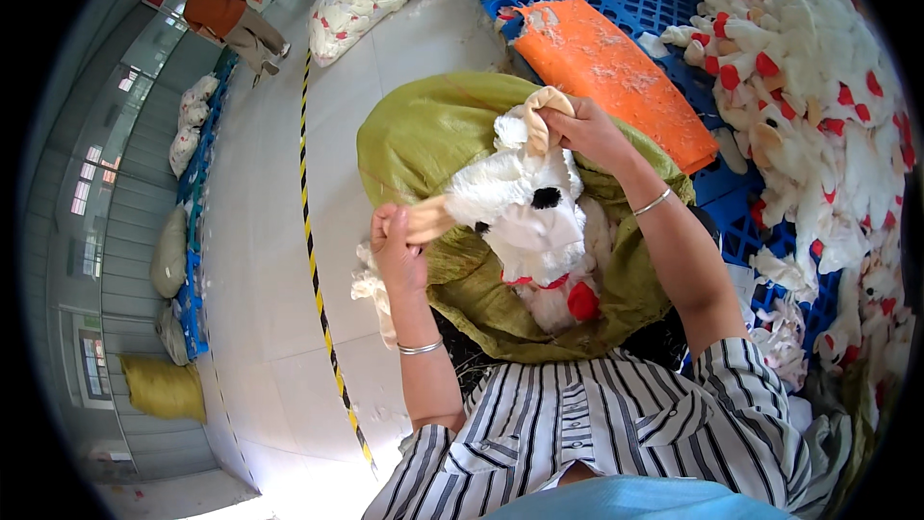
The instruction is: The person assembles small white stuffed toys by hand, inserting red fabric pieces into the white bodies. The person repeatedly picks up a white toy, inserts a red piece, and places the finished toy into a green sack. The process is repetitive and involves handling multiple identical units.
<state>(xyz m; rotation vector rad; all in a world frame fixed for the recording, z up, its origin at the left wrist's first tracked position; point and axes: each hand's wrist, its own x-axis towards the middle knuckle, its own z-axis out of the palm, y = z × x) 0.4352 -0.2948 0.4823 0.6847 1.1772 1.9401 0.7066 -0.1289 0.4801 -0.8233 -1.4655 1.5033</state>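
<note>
Between my hands hangs an unstuffed plush animal skin point(510, 195) of white fur, with black eye patches, beige ears and a bit of red below the muzzle. My left hand point(398, 248) pinches one beige ear, stretched out sideways. The other ear is gripped by my right hand point(583, 129), higher up and to the right. Beneath the plush skin, an olive-green woven sack point(414, 140) lies open across my lap. More white plush with a red piece point(581, 300) shows inside the sack, partly covered by the held one.
A large heap of white and red plush skins point(799, 106) fills the right side on blue plastic pallets point(645, 2). An orange folded sheet point(606, 72) lies beside my sack. A filled clear bag point(361, 5) stands ahead on the floor. Another person point(226, 14) walks at far left.
</note>
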